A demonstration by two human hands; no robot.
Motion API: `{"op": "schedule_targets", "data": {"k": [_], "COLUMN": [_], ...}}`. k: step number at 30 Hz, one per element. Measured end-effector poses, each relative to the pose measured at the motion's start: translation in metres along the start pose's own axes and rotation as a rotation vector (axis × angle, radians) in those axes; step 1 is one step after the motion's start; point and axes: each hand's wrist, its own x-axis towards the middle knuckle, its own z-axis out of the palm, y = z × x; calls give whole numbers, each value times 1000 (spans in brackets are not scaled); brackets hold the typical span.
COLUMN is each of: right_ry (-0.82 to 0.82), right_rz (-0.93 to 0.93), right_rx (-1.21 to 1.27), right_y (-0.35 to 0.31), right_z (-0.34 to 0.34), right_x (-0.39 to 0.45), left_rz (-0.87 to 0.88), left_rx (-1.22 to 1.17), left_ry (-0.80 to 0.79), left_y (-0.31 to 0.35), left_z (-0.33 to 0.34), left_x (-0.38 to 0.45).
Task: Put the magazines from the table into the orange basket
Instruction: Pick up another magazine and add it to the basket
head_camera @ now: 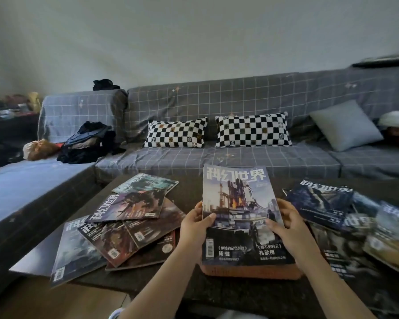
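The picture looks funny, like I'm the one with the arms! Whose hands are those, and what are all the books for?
A person wears a camera on their head, so you see what they see. Their left hand and right hand hold one magazine by its sides, just above the orange basket. More magazines lie in a left pile and a right pile on the dark table. Behind it is a grey sofa with checkered pillows.

Mostly covered basket

The upright sci-fi magazine I hold hides my orange woven basket except its front rim.
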Motion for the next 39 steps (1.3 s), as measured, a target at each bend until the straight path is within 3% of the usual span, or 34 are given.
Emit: {"op": "schedule_targets", "data": {"k": [5, 14, 20, 28, 39], "right_ry": [-4, 16, -67, -269, -228], "right_rz": [68, 60, 27, 219, 258], "right_rx": [-16, -482, -491, -378, -414], "right_y": [20, 29, 27, 32, 32], "right_z": [-12, -6, -5, -3, -3], "right_x": [22, 28, 28, 39, 42], "left_rz": [6, 124, 127, 105, 58], "left_rx": [227, 713, 807, 914, 953], "left_ry": [-4, 22, 85, 167, 177], "left_y": [-5, -24, -26, -32, -32], "left_z": [28, 31, 32, 34, 34], "left_x": [18, 23, 27, 30, 36]}}
